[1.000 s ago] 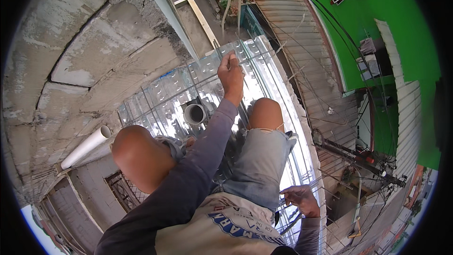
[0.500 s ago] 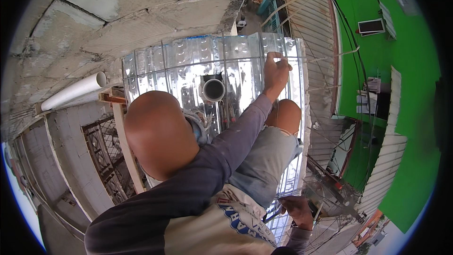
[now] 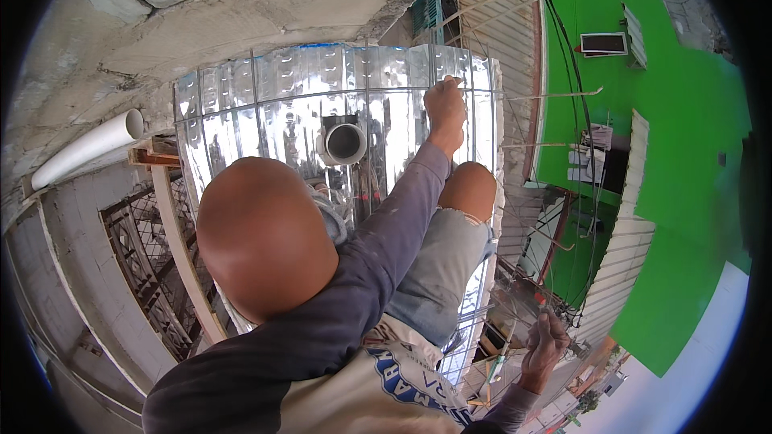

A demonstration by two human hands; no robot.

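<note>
My left hand (image 3: 446,114) is closed at a crossing of the thin steel rods (image 3: 314,95), above shiny corrugated metal sheeting (image 3: 297,112). What its fingers pinch is hidden by the hand itself. Off to the lower right, my right hand (image 3: 544,350) is raised beyond the sheet's edge with the fingers drawn together. Something small seems to stick up from its fingertips, too fine to name. A grey pipe end (image 3: 359,145) stands up through a square cutout in the sheeting, left of my left forearm.
My bent knees frame the work spot. A rough concrete block wall (image 3: 305,0) rises at the far side. At left lie a white pipe (image 3: 88,149) and a wooden post (image 3: 181,241). Past the sheet's right edge are a drop, protruding rods (image 3: 555,95), cables and a green wall (image 3: 683,153).
My left hand has shifted slightly left along the rods and its fingers have closed up. My right hand has lifted outward to the right, away from the sheet's edge. The whole view has turned a little.
</note>
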